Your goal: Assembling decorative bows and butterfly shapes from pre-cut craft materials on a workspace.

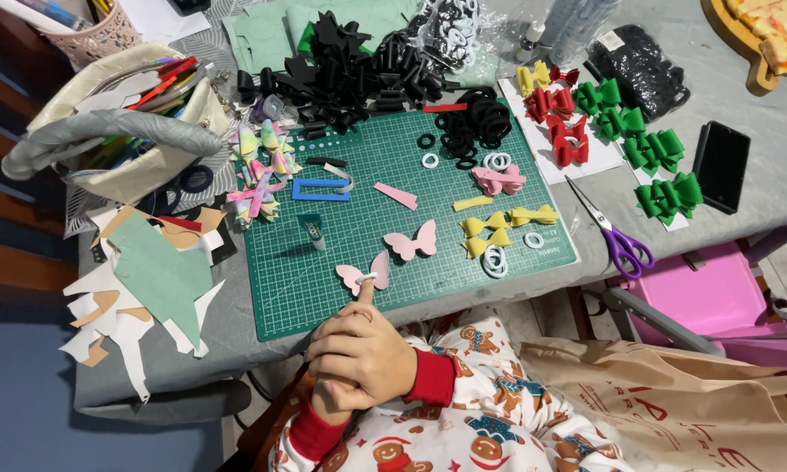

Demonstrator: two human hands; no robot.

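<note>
While both hands are pressed together at the near edge of the green cutting mat [341, 288], the right hand [363, 354] lies over the left hand [328, 398]. One raised fingertip [366, 287] touches a small white ring [366, 278] on a pink butterfly shape [364, 273]; I cannot tell which hand it belongs to or the grip on the ring. Another pink butterfly [411, 242] lies further in on the mat, and purple scissors [616, 236] lie on the table just right of the mat.

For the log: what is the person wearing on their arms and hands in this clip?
Both hands are bare: no gloves, rings or watch visible. The sleeves are white fabric printed with gingerbread figures, ending in plain red ribbed cuffs at both wrists.
</note>
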